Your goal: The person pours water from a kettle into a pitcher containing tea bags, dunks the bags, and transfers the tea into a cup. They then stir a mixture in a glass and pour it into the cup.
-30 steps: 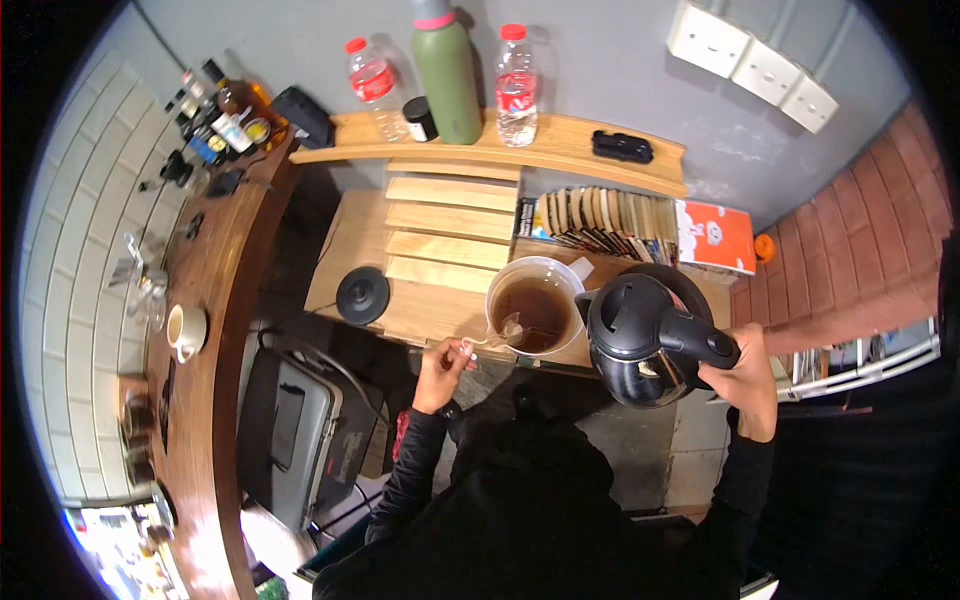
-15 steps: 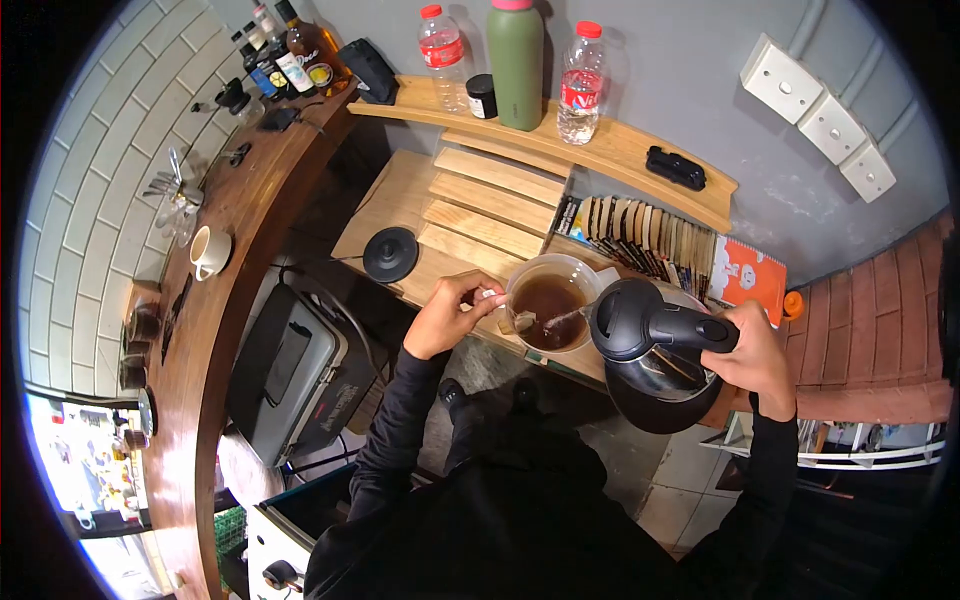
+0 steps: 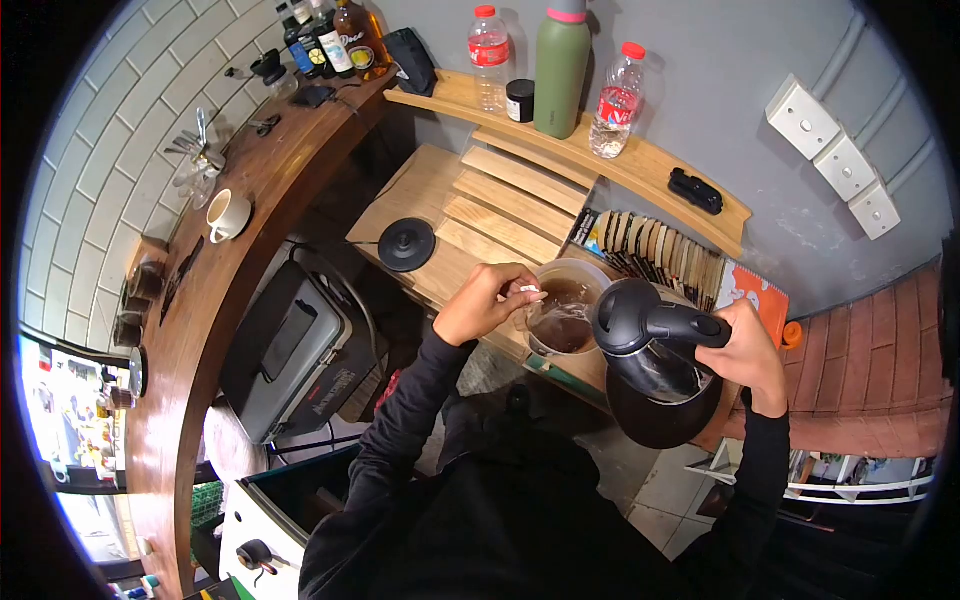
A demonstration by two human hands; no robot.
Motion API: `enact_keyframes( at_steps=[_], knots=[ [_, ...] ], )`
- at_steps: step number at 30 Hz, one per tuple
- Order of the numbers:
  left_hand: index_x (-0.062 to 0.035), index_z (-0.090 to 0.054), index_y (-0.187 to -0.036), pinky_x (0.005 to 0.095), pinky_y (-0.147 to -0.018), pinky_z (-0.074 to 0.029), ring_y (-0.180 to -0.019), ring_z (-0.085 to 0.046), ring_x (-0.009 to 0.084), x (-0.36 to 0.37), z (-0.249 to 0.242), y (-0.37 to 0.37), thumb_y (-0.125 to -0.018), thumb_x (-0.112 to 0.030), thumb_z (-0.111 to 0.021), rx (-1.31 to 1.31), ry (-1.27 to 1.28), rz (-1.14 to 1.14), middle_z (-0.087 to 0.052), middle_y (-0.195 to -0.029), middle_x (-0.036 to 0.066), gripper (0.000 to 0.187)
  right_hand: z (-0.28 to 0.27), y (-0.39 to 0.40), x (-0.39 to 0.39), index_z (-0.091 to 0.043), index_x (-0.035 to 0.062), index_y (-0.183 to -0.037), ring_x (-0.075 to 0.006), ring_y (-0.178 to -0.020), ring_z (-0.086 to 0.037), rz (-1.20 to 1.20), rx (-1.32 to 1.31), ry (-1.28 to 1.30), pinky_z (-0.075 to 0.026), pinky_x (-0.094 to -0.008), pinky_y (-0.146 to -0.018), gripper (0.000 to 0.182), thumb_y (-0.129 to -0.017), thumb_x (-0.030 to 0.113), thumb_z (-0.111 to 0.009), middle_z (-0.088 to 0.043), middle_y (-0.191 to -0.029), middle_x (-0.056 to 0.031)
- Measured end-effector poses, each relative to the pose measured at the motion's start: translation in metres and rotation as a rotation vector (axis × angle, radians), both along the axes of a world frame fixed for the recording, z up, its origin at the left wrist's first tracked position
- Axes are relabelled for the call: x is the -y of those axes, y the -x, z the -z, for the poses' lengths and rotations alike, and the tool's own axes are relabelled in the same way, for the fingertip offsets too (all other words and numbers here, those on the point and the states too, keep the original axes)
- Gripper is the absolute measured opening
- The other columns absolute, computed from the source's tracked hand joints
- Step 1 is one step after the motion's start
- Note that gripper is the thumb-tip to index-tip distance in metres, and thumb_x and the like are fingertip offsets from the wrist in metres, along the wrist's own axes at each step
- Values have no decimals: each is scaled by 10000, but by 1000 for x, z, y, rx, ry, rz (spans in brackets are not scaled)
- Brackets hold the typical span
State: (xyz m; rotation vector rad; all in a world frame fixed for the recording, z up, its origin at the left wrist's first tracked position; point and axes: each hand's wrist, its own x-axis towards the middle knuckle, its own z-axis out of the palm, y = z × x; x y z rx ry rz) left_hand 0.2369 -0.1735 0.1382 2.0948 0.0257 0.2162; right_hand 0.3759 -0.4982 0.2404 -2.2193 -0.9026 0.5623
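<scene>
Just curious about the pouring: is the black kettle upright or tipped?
Tipped. The right hand holds the black kettle by its handle, leaning its spout toward the clear jug of brown liquid.

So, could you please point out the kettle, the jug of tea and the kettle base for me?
kettle [image 3: 640,325]: head view, on its black lid.
jug [image 3: 568,322]: head view, on the tea inside.
kettle base [image 3: 407,245]: head view, on its round top.
</scene>
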Motion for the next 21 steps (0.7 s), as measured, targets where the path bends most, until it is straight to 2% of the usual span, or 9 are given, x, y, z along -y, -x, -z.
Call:
enact_keyframes(
  at_steps=[5,8,13,21],
  knots=[
    [2,-686,-970,324,-717,-525,-792,-666,212,0,8,-6,-867,-115,-693,49,-13,52,-699,-865,121,156,0,0,0,-575,-79,-661,-63,-534,-444,8,44,30,-393,-306,-501,158,-623,35,-677,-463,-508,-69],
    [-6,-683,-972,329,-684,-511,-777,-665,244,2,9,-11,-868,-139,-693,122,-45,97,-696,-872,131,170,8,1,6,-588,-82,-673,-75,-553,-465,97,61,21,-401,-313,-520,153,-624,33,-676,-477,-522,-63],
    [-3,-678,-954,339,-682,-508,-772,-661,269,5,8,-20,-865,-153,-695,192,-67,132,-690,-867,140,175,3,3,9,-613,-82,-685,-121,-541,-514,122,77,3,-428,-321,-545,156,-619,43,-680,-520,-534,-80],
    [-7,-683,-932,363,-683,-501,-769,-653,297,3,2,-41,-857,-161,-698,309,-152,163,-675,-821,148,172,-2,11,4,-637,-86,-710,-103,-562,-548,208,132,2,-448,-316,-552,164,-620,45,-678,-543,-551,-92]
  ],
)
